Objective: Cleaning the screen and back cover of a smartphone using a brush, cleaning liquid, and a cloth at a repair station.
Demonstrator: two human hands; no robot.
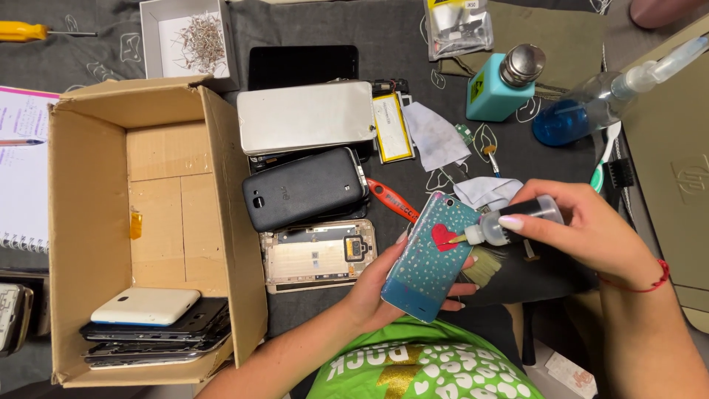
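Left of the phone stands an open cardboard box [148, 229] with several phones stacked inside, the top one white. Between box and phone lie three more handsets on the dark surface [413, 52]. The phone [432, 255] is teal with small dots and one red heart, tilted, back side up. The left hand [384, 284] comes from below, fingers gripping its edges. Right of the phone, the right hand [591, 233] comes from the side, fingers closed on one small dropper bottle [509, 222]; its tip touches the heart.
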